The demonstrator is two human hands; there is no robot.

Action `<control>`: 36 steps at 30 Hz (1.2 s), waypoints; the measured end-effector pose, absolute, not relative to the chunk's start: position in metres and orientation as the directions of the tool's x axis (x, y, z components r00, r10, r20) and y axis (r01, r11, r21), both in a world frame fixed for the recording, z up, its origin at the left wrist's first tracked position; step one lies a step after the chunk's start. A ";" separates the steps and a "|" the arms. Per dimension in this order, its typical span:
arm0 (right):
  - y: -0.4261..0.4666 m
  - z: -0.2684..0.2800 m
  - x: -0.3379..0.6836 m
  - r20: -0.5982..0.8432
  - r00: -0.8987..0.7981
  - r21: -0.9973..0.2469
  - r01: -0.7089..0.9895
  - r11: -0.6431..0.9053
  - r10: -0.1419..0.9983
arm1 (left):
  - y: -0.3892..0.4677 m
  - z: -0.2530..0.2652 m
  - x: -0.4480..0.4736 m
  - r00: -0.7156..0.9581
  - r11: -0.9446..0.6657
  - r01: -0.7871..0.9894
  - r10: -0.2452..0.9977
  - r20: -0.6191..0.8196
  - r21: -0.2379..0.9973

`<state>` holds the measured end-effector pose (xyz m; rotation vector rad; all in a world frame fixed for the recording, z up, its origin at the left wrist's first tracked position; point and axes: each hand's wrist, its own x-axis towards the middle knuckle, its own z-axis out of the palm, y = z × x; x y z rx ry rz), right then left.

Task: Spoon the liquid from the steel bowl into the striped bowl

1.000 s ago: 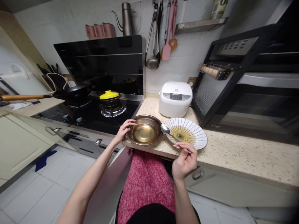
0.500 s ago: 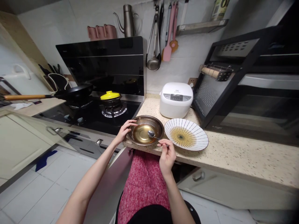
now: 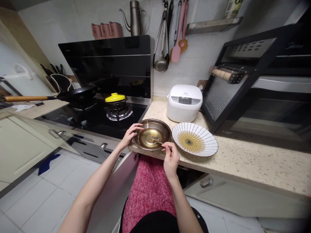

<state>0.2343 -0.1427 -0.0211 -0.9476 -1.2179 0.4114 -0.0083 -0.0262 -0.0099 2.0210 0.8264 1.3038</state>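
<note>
A shallow metal bowl (image 3: 166, 128) with clear yellowish liquid (image 3: 148, 136) in its bottom stands at the counter's front edge. My left hand (image 3: 131, 134) grips the bowl's left rim, thumb and fingers on either side of it. Pinched in my right hand (image 3: 171, 157) is the handle of a metal spoon (image 3: 155, 139), whose head is down inside the bowl at the liquid. Right beside the bowl lies a striped white plate (image 3: 210, 142) with a yellow-brown centre.
A white rice cooker (image 3: 185, 106) stands behind the plate. To the left, a small pot with a yellow lid (image 3: 115, 97) sits on the stove, and a black wok (image 3: 79, 94) has its wooden handle pointing left. A dark rack with an oven (image 3: 274, 113) fills the right.
The spoon in my right hand has moved slightly left and down into the bowl, and its head has turned. My left hand keeps its place on the rim.
</note>
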 end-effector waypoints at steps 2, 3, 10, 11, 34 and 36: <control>-0.142 -0.021 0.235 0.604 0.327 -0.797 0.217 0.565 0.727 | -0.026 -0.010 -0.008 0.327 -0.630 0.186 0.763 0.557 0.754; -0.142 -0.020 0.236 0.604 0.325 -0.796 0.218 0.564 0.727 | -0.026 -0.010 -0.008 0.329 -0.629 0.190 0.764 0.555 0.754; -0.144 -0.022 0.234 0.622 0.342 -0.780 0.192 0.595 0.704 | -0.026 -0.010 -0.009 0.328 -0.632 0.213 0.764 0.555 0.745; -0.144 -0.022 0.233 0.625 0.354 -0.776 0.187 0.602 0.696 | -0.026 -0.010 -0.009 0.328 -0.634 0.208 0.763 0.557 0.745; -0.159 -0.003 0.257 0.639 0.584 -0.710 0.197 0.676 0.500 | -0.025 -0.010 -0.009 0.334 -0.634 0.217 0.763 0.554 0.742; -0.161 0.000 0.261 0.630 0.607 -0.712 0.201 0.673 0.484 | -0.025 -0.010 -0.009 0.334 -0.634 0.216 0.762 0.554 0.742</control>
